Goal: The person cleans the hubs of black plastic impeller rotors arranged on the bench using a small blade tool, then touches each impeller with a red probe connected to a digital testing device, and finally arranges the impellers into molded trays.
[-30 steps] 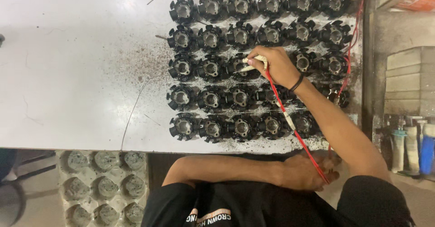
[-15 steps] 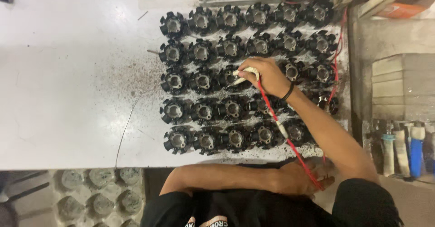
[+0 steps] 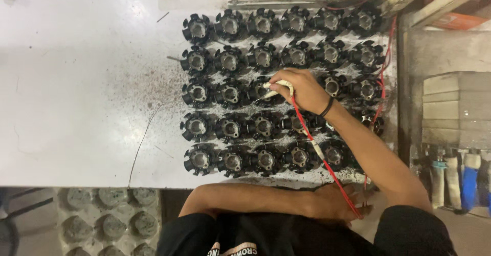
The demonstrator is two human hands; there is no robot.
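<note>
Black round motor parts [image 3: 263,93] lie in rows on the white table [image 3: 76,97] in the head view. Over the middle row, the right hand [image 3: 302,88] pinches a pale probe [image 3: 276,87] whose tip touches one part, a red wire [image 3: 322,156] trailing back. At the table's near edge the left hand [image 3: 335,204] rests; whether it grips is unclear.

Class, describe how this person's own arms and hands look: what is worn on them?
Both forearms are bare. The right hand has a black band round its wrist. The left hand wears nothing visible. Short black sleeves cover the upper arms.
</note>
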